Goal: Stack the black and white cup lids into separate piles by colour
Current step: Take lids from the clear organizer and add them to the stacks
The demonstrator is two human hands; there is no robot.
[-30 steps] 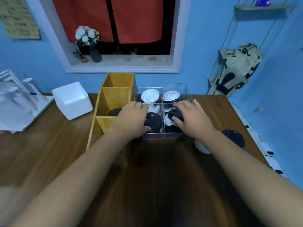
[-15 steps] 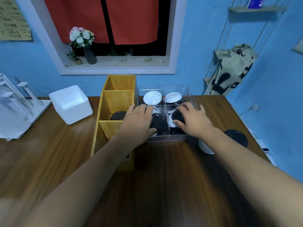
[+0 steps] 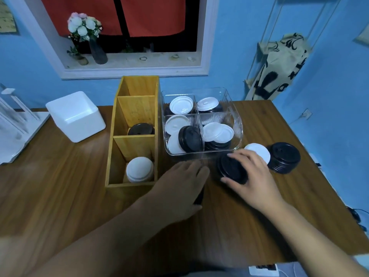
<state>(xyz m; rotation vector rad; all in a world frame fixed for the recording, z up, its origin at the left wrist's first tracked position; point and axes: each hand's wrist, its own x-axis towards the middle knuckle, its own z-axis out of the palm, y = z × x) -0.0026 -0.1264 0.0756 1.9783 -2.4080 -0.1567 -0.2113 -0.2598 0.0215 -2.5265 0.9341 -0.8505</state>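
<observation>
**Black lids go on the dark pile, squarely**

Black plastic cup lids [image 3: 232,169], apparently 2 or more nested together, sit under the right hand [image 3: 253,176] on the brown wooden bench [image 3: 60,186], just in front of the clear plastic compartment tray [image 3: 237,124]. The right fingers [image 3: 237,156] are curled around the rim, gripping it. The left hand [image 3: 179,192] lies palm down with something dark beneath it, likely another black lid; whether its fingers are closed on it I cannot tell.

To the right stand the stack of black lids [image 3: 283,157] and, touching it, a white round lid pile [image 3: 258,154], partly hidden by the right hand. A sound move would be to carry the held lids over the black stack, keep them level, centre rim over rim, then press lightly so they nest. Avoid brushing the white pile beside it. Mixed lids remain in the tray, so much sorting is left.
</observation>
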